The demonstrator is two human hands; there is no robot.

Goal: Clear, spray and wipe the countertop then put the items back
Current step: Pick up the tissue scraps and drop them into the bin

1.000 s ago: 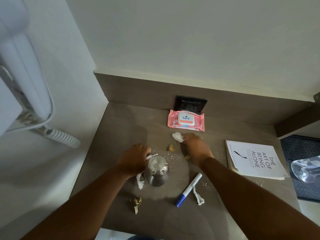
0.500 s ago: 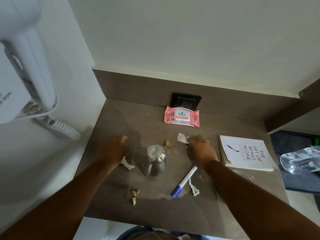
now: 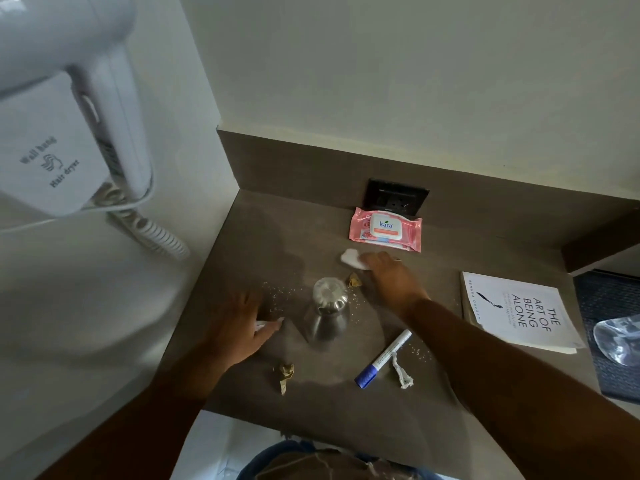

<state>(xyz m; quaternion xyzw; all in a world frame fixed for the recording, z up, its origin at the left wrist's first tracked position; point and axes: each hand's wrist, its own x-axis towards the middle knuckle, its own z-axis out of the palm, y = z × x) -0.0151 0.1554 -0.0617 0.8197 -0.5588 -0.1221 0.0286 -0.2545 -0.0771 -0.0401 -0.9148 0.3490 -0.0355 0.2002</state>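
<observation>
Two hands are gathering litter: my left hand [image 3: 242, 323] is pinching a white scrap [image 3: 268, 323] beside the steel bottle [image 3: 329, 308], my right hand [image 3: 391, 277] is closing fingers on a tissue wad [image 3: 351, 258] near the wipes pack [image 3: 385, 230]; I'm lifting gently so crumbs aren't scattering across the countertop [image 3: 329, 410]

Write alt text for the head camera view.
A person's left hand and right hand each reach onto white tissue scraps on a littered brown countertop, either side of a steel bottle. Around them lie a marker, a pink wipes pack and a book.
</observation>
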